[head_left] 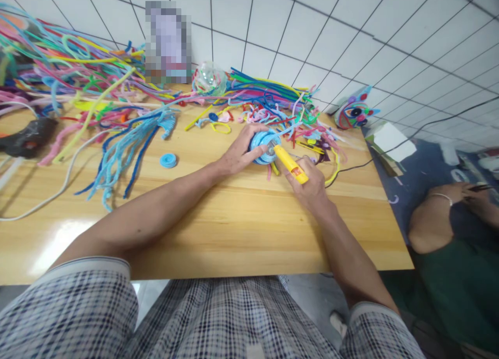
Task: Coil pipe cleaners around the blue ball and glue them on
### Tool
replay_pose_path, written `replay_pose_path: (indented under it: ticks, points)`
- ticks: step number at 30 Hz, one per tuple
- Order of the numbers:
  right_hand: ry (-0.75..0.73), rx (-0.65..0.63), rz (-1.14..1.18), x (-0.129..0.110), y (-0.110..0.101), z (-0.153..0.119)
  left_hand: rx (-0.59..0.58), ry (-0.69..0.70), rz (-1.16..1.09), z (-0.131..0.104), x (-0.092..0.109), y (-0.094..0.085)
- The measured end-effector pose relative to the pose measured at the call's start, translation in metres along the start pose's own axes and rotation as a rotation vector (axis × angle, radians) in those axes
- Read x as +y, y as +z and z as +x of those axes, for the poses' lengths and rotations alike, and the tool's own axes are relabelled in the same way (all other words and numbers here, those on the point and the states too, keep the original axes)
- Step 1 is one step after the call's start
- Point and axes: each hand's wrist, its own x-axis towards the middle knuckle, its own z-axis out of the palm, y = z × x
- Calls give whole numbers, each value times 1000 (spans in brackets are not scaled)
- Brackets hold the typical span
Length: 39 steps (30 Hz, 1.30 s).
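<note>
A hand could pass low over the bare wood of the table (241,234), between the left forearm (167,205) and the right forearm (346,244). Farther in, the left hand (244,152), the blue coil (260,140), the yellow tool (289,163) and the right hand (312,187) block the way. To the left, a small blue roll (168,161), a bundle of blue stems (156,120) and a curving white cord (73,164) stand in the path. Piled fuzzy stems (268,92) obstruct the back, below the tiled wall (312,26), and a black cord (409,136) crosses the right edge
</note>
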Motion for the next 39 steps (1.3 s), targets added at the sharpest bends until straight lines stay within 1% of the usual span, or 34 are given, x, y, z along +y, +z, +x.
replay_pose_path:
  ticks: [8,14,19,24,28,34,39]
  points:
    - [28,-4,-2,-1,0,0,6,-2,-3,0,-1,1]
    - [0,8,-7,0,1,0,11,4,-10,0,-2,1]
    - [26,1,4,-1,0,0,1,-9,1,0,-2,1]
    - [15,6,-2,-1,0,0,1,-18,-10,0,0,0]
    - [2,7,-15,-1,1,0,9,-2,-15,-1,1,0]
    - [26,4,0,-2,0,0,8,8,-10,0,-1,0]
    - [7,19,12,-3,1,0,12,11,-5,0,-3,2]
